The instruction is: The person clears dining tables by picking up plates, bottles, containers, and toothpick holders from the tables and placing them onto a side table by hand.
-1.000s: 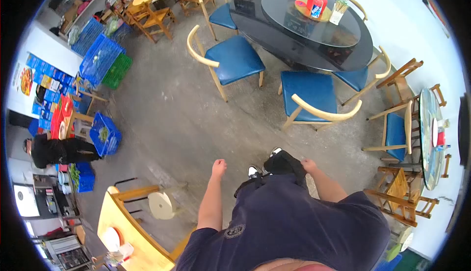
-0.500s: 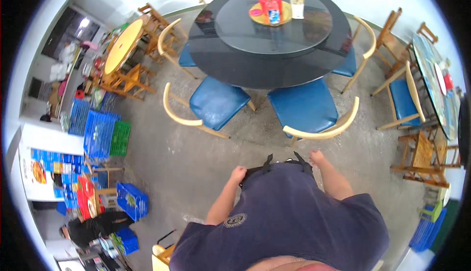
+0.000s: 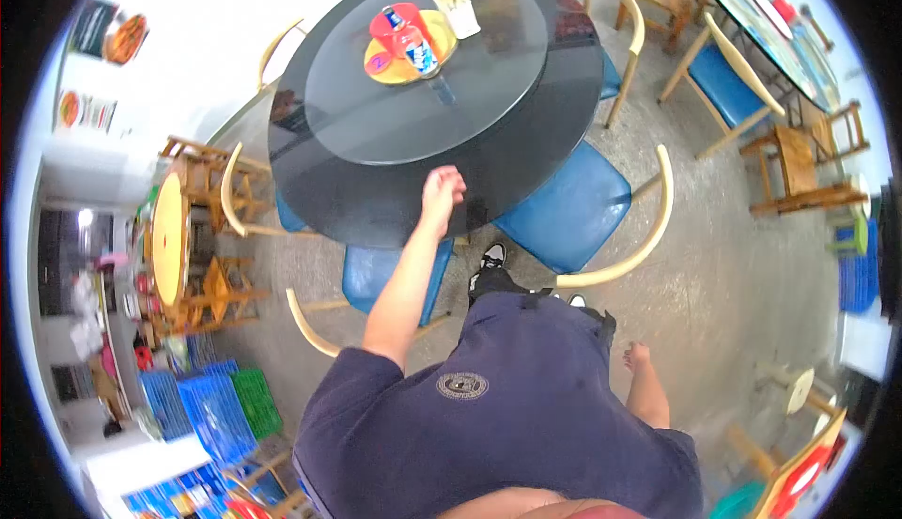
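My left hand (image 3: 442, 198) is stretched forward over the near edge of the round black table (image 3: 376, 201). It holds nothing; its fingers are loosely bent and somewhat apart. Farther in, on the glass turntable (image 3: 366, 134), a bottle (image 3: 415, 49) with a blue-and-white label stands by a red tub (image 3: 387, 26) on a round yellow tray (image 3: 440, 30). Beside the tray is a white holder (image 3: 460, 19) with wrapped sticks. My right hand (image 3: 636, 356) hangs low at my side above the floor, empty, with its fingers loosely apart.
A blue-seated chair (image 3: 571, 204) stands right ahead of me, and another blue seat (image 3: 387, 279) is under my left forearm. A yellow round table (image 3: 169, 237) and plastic crates (image 3: 214, 416) are at the left. Another table (image 3: 761, 21) stands at the upper right.
My view has turned and come closer to the black table. My left hand has moved up from my waist to over its edge. My right hand has dropped lower at my side.
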`<state>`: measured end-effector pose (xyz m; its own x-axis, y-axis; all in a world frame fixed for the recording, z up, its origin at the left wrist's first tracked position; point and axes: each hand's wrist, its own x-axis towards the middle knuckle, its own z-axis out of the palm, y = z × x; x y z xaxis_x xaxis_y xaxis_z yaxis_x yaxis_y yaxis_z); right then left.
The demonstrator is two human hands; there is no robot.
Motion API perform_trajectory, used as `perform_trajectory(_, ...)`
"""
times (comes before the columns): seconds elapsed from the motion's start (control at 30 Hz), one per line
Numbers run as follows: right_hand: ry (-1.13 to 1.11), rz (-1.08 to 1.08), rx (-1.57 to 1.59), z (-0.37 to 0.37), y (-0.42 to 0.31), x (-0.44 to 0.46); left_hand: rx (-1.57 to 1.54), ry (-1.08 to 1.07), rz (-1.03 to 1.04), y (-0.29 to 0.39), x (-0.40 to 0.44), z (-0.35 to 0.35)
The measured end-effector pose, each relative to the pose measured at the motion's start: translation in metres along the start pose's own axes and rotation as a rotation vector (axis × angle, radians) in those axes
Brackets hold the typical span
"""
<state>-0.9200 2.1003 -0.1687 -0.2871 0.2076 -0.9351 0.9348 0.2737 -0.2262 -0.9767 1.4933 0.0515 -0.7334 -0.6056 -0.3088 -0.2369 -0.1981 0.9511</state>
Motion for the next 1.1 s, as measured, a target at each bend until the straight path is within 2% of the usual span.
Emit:
perform_trajectory(0.03,0.022,0.013,0.056,0.015,0.015,-0.007,-0.005,0.015,0.049,0.016,0.038,-0.007)
perform_trajectory(0.07,0.134,0.03,0.102,0.034,0.025,-0.02,0.05,0.017,0.123,0.03,0.082,-0.016)
perform_trajectory(0.13,0.094,0.028,0.287,0.065,0.055,-0.056,0.074,0.069,0.221,0.064,0.135,-0.028)
perform_trajectory(0.17,0.074,0.006,0.389,0.088,0.056,-0.069,0.126,0.135,0.341,0.065,0.182,-0.037)
perform_trajectory(0.2,0.033,-0.008,0.404,0.11,0.05,-0.103,0.203,0.23,0.357,0.077,0.219,-0.042)
perform_trajectory(0.27,0.038,-0.041,0.325,0.137,0.064,-0.124,0.175,0.238,0.535,0.108,0.265,-0.039)
perform_trajectory(0.3,0.038,-0.047,0.319,0.161,0.079,-0.137,0.095,0.248,0.541,0.125,0.276,-0.033)
perform_trajectory(0.33,0.08,0.001,0.355,0.178,0.09,-0.147,-0.176,0.048,0.477,0.155,0.276,-0.018)
perform_trajectory(0.37,0.111,0.026,0.442,0.196,0.104,-0.155,-0.18,0.006,0.44,0.165,0.287,-0.011)
perform_trajectory(0.5,0.159,0.161,0.616,0.262,0.158,-0.199,0.05,0.095,0.411,0.184,0.323,-0.005)
perform_trajectory(0.6,0.183,0.338,0.627,0.3,0.175,-0.231,0.322,0.345,0.569,0.194,0.32,0.003)
perform_trajectory(0.67,0.145,0.357,0.596,0.315,0.187,-0.232,0.215,0.316,0.566,0.165,0.421,-0.019)
perform_trajectory(0.7,0.112,0.258,0.519,0.326,0.217,-0.211,0.284,0.322,0.498,0.165,0.433,-0.027)
perform_trajectory(0.77,0.077,-0.029,0.327,0.351,0.289,-0.15,0.202,0.208,0.414,0.176,0.414,-0.022)
perform_trajectory(0.8,0.089,-0.026,0.27,0.342,0.277,-0.153,0.051,0.083,0.392,0.18,0.392,-0.022)
perform_trajectory(0.87,0.083,-0.025,0.17,0.32,0.252,-0.159,0.032,0.089,0.477,0.178,0.392,-0.025)
perform_trajectory(0.93,0.12,0.1,0.336,0.29,0.216,-0.178,-0.026,0.064,0.443,0.18,0.334,-0.016)
perform_trajectory(0.97,0.18,0.222,0.544,0.264,0.177,-0.211,-0.059,0.056,0.427,0.181,0.298,-0.01)
perform_trajectory(1.03,0.275,0.088,0.536,0.226,0.156,-0.229,0.129,-0.069,0.543,0.176,0.269,-0.016)
perform_trajectory(1.1,0.396,-0.056,0.454,0.19,0.168,-0.215,0.22,-0.187,0.666,0.173,0.211,-0.003)
